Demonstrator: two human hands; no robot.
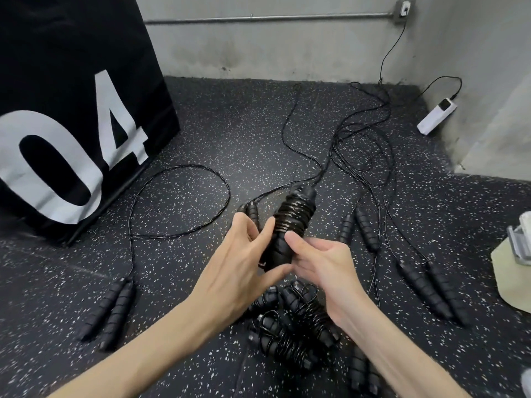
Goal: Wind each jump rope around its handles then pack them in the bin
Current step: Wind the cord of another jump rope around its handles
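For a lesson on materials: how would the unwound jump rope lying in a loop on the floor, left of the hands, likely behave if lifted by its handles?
The cord would probably hang floppy, since it lies in loose curves. It looks thin, so likely light. The ridged handles probably give good grip.

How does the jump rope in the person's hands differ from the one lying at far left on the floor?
The held jump rope has cord coiled tightly round its paired handles; the left floor rope has bare handles, its cord sprawled in a loose loop. The held one is off the floor, tilted, between the left hand and right hand; the other lies flat, untouched. Both are black with ridged handles.
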